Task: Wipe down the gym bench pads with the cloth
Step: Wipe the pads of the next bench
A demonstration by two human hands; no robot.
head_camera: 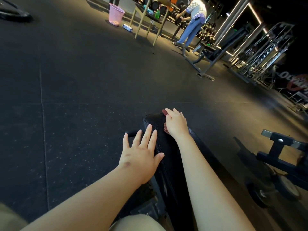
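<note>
A black bench pad (pixel 154 124) runs away from me in the lower middle of the head view. My right hand (pixel 175 122) presses a dark red cloth (pixel 165 112) flat on the pad near its far end; only small bits of cloth show past the fingers and under the palm. My left hand (pixel 141 152) hovers at the pad's left edge with fingers spread, thumb resting on the pad, holding nothing.
Dark rubber floor lies all around. A black weight-plate rack frame (pixel 281 152) stands to the right. Far back are a pink basket (pixel 115 14), a wooden table (pixel 146 17) with a green bottle (pixel 157 14), a dumbbell rack, another bench (pixel 205 55) and a person (pixel 193 20).
</note>
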